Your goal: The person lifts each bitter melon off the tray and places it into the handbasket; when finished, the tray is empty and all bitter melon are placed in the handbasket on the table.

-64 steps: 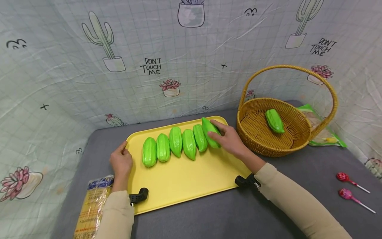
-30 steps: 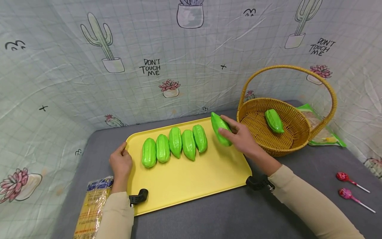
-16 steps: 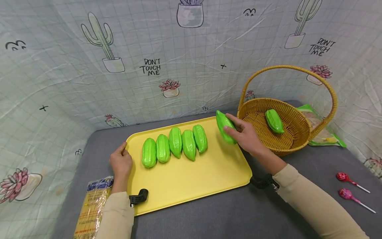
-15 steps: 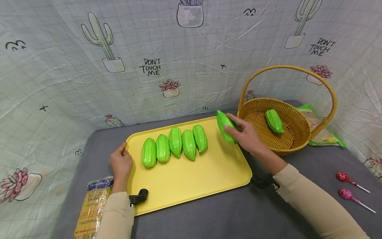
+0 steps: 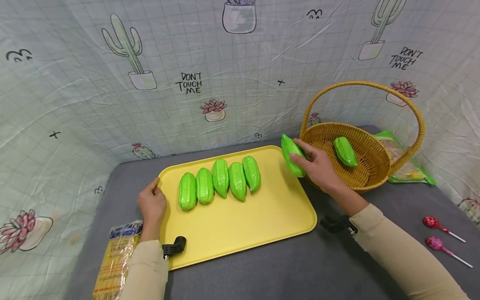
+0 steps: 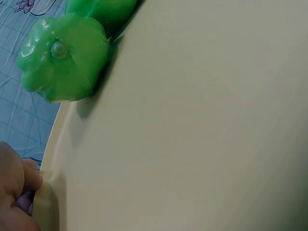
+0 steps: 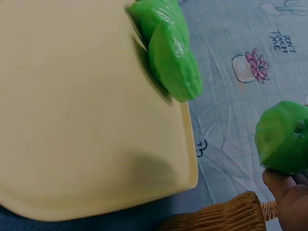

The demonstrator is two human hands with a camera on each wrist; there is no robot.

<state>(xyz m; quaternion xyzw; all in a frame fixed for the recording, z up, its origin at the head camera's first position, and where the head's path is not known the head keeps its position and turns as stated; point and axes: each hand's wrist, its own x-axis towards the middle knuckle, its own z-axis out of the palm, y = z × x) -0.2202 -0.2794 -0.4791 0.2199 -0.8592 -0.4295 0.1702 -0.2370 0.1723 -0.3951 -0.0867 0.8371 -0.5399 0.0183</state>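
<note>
My right hand (image 5: pixel 318 164) reaches out with fingers curled round a green gourd (image 5: pixel 293 155) — lifted, tilted, just beside the wicker basket's rim (image 5: pixel 311 132). My left hand (image 5: pixel 151 204) rests at the yellow tray's left edge (image 5: pixel 165 200), fingertips pinching its rim — five gourds (image 5: pixel 219 181) lie in a row on it.

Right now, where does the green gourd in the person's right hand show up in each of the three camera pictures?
Head view: the held green gourd is right of centre, gripped by the right hand beside the basket.
Left wrist view: not in it; only gourds lying on the tray show there.
Right wrist view: at the right edge, above the fingertips.
Shared landmark: the yellow tray, which fills most of both wrist views.
</note>
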